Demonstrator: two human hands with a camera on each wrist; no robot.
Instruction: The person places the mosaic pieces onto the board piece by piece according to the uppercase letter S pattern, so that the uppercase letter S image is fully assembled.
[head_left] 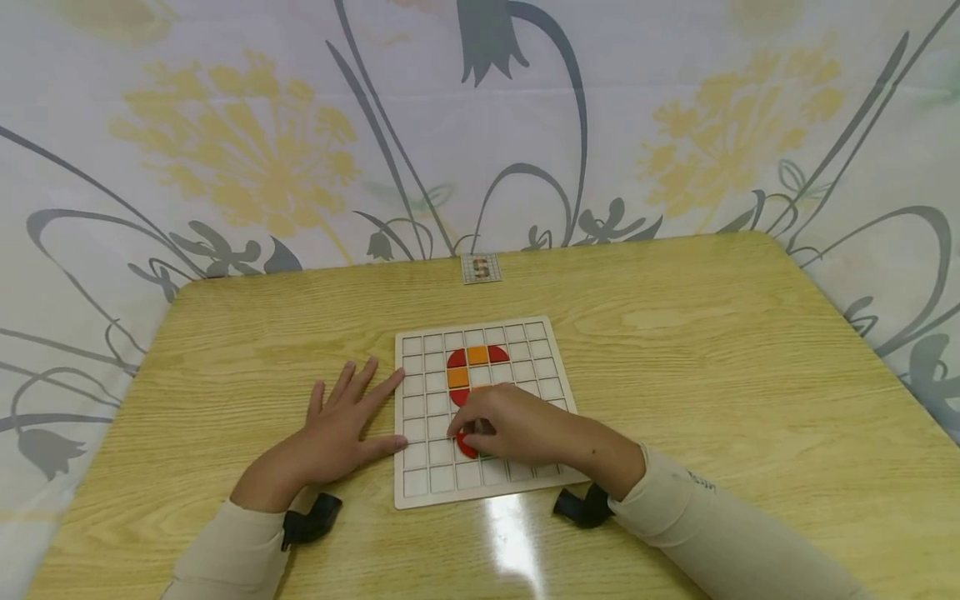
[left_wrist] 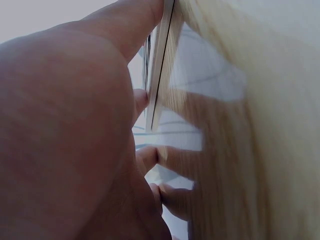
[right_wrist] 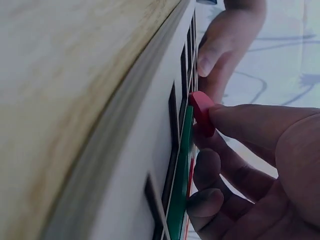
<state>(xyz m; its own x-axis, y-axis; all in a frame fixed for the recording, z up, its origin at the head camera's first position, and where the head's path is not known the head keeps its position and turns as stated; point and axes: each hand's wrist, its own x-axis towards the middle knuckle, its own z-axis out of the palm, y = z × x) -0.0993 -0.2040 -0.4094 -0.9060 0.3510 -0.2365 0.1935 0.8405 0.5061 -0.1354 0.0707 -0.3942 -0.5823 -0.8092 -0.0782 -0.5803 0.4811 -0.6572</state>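
My right hand (head_left: 517, 425) is over the lower middle of a square wooden grid board (head_left: 418, 482). Between its thumb and finger it pinches a red curved-edged piece (right_wrist: 202, 110), tilted up at one edge in the right wrist view. Just beside that lies a green piece (right_wrist: 181, 172) in the grid, mostly covered by the hand in the head view. Higher up sit red quarter-round pieces (head_left: 457, 359) and orange square pieces (head_left: 477, 356). My left hand (head_left: 337, 437) lies spread on the table, its thumb and index fingertips at the board's left edge.
A small pattern card (head_left: 481, 268) with an S-shaped figure lies at the table's far edge. Behind it hangs a flowered cloth (head_left: 420, 125). Wood-grain tabletop (head_left: 697, 358) surrounds the board. Black wrist-camera mounts (head_left: 311, 518) sit under both wrists.
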